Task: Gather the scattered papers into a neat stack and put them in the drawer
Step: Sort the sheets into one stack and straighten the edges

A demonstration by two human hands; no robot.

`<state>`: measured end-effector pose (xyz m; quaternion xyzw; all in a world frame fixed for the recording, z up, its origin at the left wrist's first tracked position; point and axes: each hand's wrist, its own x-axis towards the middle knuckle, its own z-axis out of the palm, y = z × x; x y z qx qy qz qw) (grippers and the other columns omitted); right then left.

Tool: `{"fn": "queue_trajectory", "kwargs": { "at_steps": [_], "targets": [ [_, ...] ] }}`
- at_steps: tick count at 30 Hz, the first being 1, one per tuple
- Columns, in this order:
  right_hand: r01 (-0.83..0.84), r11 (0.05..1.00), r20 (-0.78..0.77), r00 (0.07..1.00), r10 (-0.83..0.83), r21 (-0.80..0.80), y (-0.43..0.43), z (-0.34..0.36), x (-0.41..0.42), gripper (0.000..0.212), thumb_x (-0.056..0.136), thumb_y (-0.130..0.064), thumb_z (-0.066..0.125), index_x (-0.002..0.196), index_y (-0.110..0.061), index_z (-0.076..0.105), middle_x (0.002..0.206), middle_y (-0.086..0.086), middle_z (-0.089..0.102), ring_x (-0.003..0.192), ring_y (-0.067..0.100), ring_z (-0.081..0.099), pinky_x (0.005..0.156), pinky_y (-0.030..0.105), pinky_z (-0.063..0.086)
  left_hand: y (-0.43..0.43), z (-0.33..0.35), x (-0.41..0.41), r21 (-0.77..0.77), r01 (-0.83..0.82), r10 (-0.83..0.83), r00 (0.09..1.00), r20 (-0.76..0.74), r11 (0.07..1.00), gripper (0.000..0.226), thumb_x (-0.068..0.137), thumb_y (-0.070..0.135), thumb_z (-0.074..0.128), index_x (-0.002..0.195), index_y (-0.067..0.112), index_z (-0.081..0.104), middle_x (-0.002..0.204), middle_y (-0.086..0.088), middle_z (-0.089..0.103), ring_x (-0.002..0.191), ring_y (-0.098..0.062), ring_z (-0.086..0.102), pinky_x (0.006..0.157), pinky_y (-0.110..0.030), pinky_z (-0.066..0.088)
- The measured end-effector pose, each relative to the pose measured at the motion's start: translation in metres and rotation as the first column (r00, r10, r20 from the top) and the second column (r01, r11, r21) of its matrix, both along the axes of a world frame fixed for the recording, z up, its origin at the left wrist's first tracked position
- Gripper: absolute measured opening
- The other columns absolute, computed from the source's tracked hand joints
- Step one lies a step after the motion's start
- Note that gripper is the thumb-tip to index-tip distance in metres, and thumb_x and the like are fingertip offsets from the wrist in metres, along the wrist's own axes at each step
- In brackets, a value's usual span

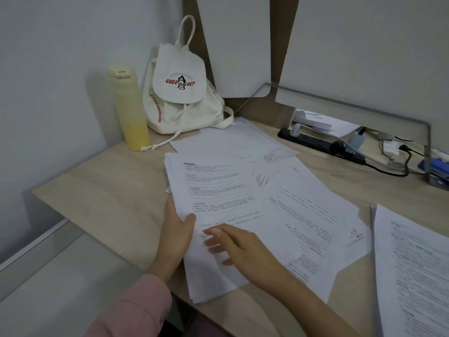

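Near the front edge of the desk (pixel 102 190), a thick sheaf of printed papers (pixel 218 190) is gripped at its left edge by the left hand (pixel 176 229), the thumb laid on top and the fingers tucked beneath, so the sheaf is pinched between them. The right hand (pixel 240 249) is laid over the lower part of the same sheaf, palm down, fingers spread and slightly blurred; nothing is clasped in it. More loose sheets (pixel 313 215) are fanned out to the right, overlapping one another and partly covered by the sheaf, and further blank sheets (pixel 230 139) are spread toward the back. A separate printed pile (pixel 413 263) is seen at the desk's right edge. At the back left corner a yellow bottle (pixel 128 108) is stood beside a white drawstring bag (pixel 182 93). Along the back right edge a black power strip (pixel 320 144) is laid with cables plugged in. No drawer can be made out.
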<state>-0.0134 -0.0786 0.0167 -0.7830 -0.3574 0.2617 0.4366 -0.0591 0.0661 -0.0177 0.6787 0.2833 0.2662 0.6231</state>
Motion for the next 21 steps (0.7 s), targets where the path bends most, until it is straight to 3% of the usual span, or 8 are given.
{"fn": "queue_trajectory", "kwargs": {
  "at_steps": [4,6,8,10,12,14,17,21],
  "targets": [
    [0.222,0.975,0.126,0.967,-0.223,0.023,-0.016,0.000,0.029,0.026,0.095,-0.029,0.048,0.120,-0.026,0.057,0.114,-0.014,0.060,0.105,0.001,0.055,0.081,0.003,0.037,-0.003,0.015,-0.003,0.014,-0.016,0.015,0.998,0.061,1.000,0.053,0.089,-0.002,0.046,0.128,0.031,0.034,0.119,0.012,0.051,0.109,-0.007,0.052,0.091,-0.026,0.040],
    [0.390,0.920,0.113,0.913,-0.392,0.041,-0.029,0.002,0.050,0.037,0.093,-0.028,0.052,0.129,-0.025,0.048,0.131,-0.007,0.051,0.119,0.010,0.048,0.091,0.017,0.036,-0.006,0.027,-0.005,0.023,-0.002,-0.001,0.993,0.115,1.000,0.049,0.090,0.000,0.048,0.121,0.035,0.035,0.111,0.021,0.052,0.099,0.006,0.054,0.084,-0.016,0.044],
    [0.509,0.861,-0.034,0.861,-0.508,0.023,-0.042,0.010,0.070,0.051,0.091,-0.030,0.056,0.138,-0.022,0.038,0.142,-0.003,0.042,0.129,0.017,0.041,0.098,0.030,0.034,-0.010,0.039,-0.006,0.040,0.015,-0.021,0.986,0.167,0.999,0.046,0.090,-0.001,0.049,0.117,0.035,0.039,0.105,0.022,0.055,0.089,0.014,0.057,0.073,-0.007,0.047],
    [0.510,0.860,-0.264,0.832,-0.488,0.019,-0.054,0.019,0.086,0.062,0.087,-0.033,0.060,0.142,-0.022,0.034,0.139,-0.004,0.045,0.125,0.020,0.048,0.096,0.031,0.037,-0.013,0.051,-0.004,0.059,0.032,-0.044,0.977,0.209,0.998,0.046,0.088,-0.003,0.049,0.111,0.036,0.044,0.100,0.021,0.059,0.083,0.016,0.060,0.065,-0.005,0.047],
    [0.439,0.893,-0.422,0.830,-0.364,0.093,-0.065,0.028,0.095,0.053,0.086,-0.030,0.061,0.136,-0.022,0.043,0.127,-0.004,0.062,0.107,0.019,0.064,0.086,0.030,0.048,-0.017,0.064,0.000,0.088,0.060,-0.079,0.969,0.232,0.994,0.047,0.087,-0.006,0.049,0.109,0.035,0.046,0.098,0.020,0.061,0.083,0.015,0.061,0.064,-0.005,0.047],
    [0.400,0.894,-0.404,0.866,-0.295,0.204,-0.071,0.041,0.096,0.037,0.090,-0.020,0.056,0.127,-0.022,0.055,0.115,-0.005,0.070,0.098,0.016,0.069,0.076,0.027,0.053,-0.020,0.078,0.005,0.133,0.084,-0.114,0.964,0.239,0.988,0.045,0.086,-0.008,0.048,0.110,0.030,0.048,0.100,0.017,0.061,0.082,0.013,0.061,0.065,-0.006,0.047],
    [0.415,0.828,-0.369,0.887,-0.276,0.377,-0.076,0.060,0.093,0.031,0.090,-0.010,0.053,0.117,-0.022,0.061,0.108,-0.006,0.073,0.095,0.014,0.070,0.069,0.022,0.056,-0.020,0.097,0.012,0.191,0.091,-0.142,0.952,0.270,0.977,0.042,0.085,-0.010,0.048,0.095,0.030,0.052,0.092,0.015,0.061,0.074,0.014,0.060,0.063,-0.005,0.046],
    [0.410,0.782,-0.295,0.907,-0.299,0.469,-0.081,0.070,0.088,0.033,0.089,-0.008,0.052,0.118,-0.023,0.061,0.111,-0.007,0.071,0.099,0.011,0.068,0.077,0.024,0.056,-0.017,0.105,0.017,0.197,0.074,-0.133,0.944,0.303,0.978,0.025,0.075,0.013,0.053,0.092,0.032,0.055,0.092,0.014,0.064,0.076,0.009,0.062,0.064,-0.011,0.050]
  ]
}}
